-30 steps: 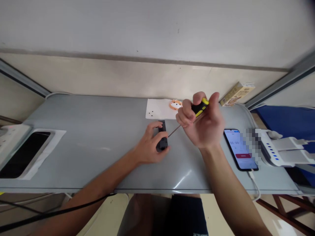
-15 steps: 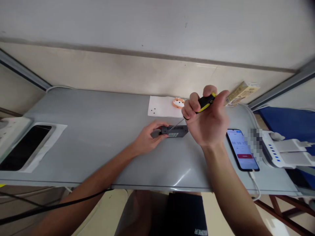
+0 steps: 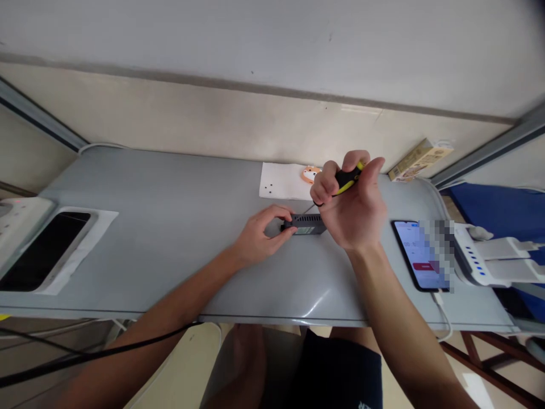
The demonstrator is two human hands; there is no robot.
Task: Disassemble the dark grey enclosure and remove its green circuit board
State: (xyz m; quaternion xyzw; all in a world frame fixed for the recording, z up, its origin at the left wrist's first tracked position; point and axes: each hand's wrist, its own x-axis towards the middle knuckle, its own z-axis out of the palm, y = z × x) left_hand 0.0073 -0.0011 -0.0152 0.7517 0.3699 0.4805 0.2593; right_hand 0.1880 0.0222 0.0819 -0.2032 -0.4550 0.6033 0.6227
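Head view shows the left hand (image 3: 263, 237) pinching a stiff, light-looking black electronics box (image 3: 307, 225) by its narrow end, while the right hand (image 3: 351, 213) is closing its fingers around a yellow-and-black screwdriver (image 3: 347, 181) just above.

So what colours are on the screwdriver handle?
Black and yellow. The head view shows the screwdriver handle best, gripped in the right hand.

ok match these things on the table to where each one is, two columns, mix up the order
1. yellow-and-black screwdriver
2. small black electronics box
3. tiny black screws
4. smartphone

A. on the white paper sheet
B. held at one end by the left hand
C. lying on the grey table, with a white cable running from it
D. gripped in the right hand

Pairs: 1-D, 2-B, 3-A, 4-C
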